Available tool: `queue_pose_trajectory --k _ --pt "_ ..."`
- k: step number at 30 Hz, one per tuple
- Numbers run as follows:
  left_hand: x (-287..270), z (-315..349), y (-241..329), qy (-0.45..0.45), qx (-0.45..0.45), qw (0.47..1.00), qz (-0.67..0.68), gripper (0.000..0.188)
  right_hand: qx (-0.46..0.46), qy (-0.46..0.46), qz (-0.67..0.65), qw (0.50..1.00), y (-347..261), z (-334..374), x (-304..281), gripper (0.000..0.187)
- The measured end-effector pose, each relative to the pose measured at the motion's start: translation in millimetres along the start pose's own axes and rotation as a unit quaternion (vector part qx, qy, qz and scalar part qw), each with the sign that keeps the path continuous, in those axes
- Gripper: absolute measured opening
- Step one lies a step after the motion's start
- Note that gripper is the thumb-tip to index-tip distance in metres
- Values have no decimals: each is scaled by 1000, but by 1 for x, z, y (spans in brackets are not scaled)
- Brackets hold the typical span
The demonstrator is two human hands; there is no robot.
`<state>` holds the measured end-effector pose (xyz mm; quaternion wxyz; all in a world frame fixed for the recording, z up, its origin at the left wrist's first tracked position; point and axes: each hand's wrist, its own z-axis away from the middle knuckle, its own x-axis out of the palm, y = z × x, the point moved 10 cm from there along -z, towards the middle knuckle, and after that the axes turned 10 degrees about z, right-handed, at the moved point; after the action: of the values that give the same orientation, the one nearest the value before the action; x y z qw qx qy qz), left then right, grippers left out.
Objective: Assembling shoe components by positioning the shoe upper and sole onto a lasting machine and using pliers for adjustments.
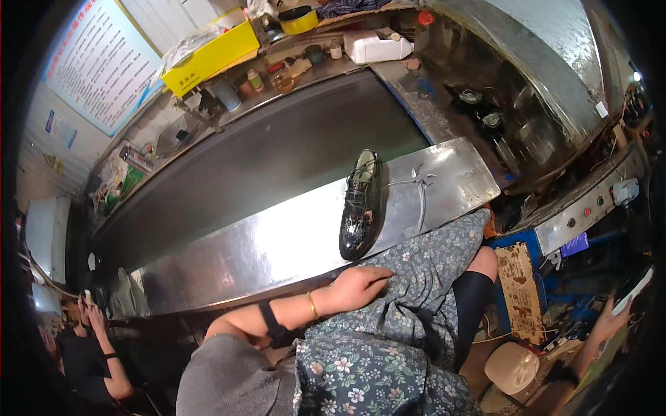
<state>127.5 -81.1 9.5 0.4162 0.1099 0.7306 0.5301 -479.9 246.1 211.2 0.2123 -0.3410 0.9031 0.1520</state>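
Black shoe (360, 222): standing sole-down on the metal bench (243, 260), its rounded toe pointing toward the person and reaching the near edge.
Shine: the glossy upper is throwing back bright flecks, most strongly around the toe; dark laces (358, 195) are crossing the front, and a pale interior is showing at the opening.
Left hand (355, 286): resting by the floral apron (361, 360), just below the toe; its palm is facing away, so I cannot tell whether the grip is closed.
Right hand (610, 320): its grip is clamping a flat white object (634, 291), well apart from the shoe.
Branched grey item (422, 197): lying right of the shoe.
Dark belt (277, 149): stretching behind the bench.
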Motion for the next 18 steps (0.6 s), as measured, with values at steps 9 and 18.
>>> queue_pose_trajectory --k 9,18 --pt "61 -141 65 31 -100 915 389 56 102 -282 -581 757 -388 126 -63 94" --pt "69 -75 95 -284 51 943 163 48 66 -684 -624 373 -443 155 -65 79"
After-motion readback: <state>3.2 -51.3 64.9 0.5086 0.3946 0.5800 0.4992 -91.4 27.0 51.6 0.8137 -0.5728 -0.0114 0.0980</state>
